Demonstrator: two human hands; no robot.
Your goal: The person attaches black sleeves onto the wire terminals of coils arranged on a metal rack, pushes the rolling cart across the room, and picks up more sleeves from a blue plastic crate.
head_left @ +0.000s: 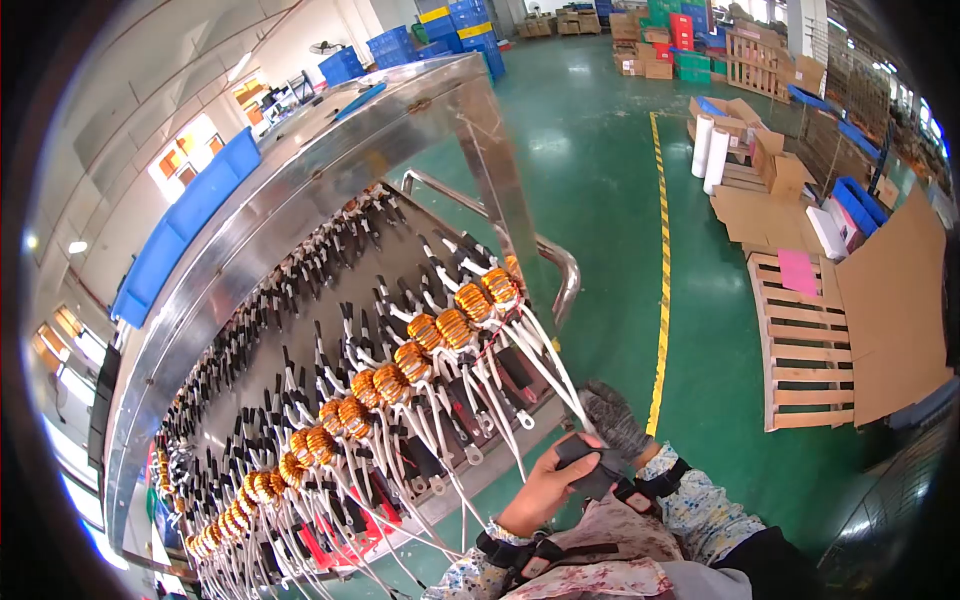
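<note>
My left hand (540, 495) is closed, with fingers and thumb around a dark grey, flat piece (592, 472) whose kind I cannot make out. My right hand (615, 420), in a dark grey knitted glove, is curled just above it, and the two hands nearly touch. White leads (560, 385) from the nearest copper-wound coils run down into the right hand's fingers; their ends are hidden there. A long row of these copper-wound ring coils (412, 360) lies along the cart shelf's edge. Their white leads hang over it, some with metal ring lugs (474, 454).
A metal cart (440, 95) with a tubular handle (560, 270) stands at my left, its shelf holding rows of black-sleeved leads (290, 280). A blue bin (190, 230) sits on top. At right are a wooden pallet (800, 340), cardboard (895, 320) and a yellow floor line (662, 280).
</note>
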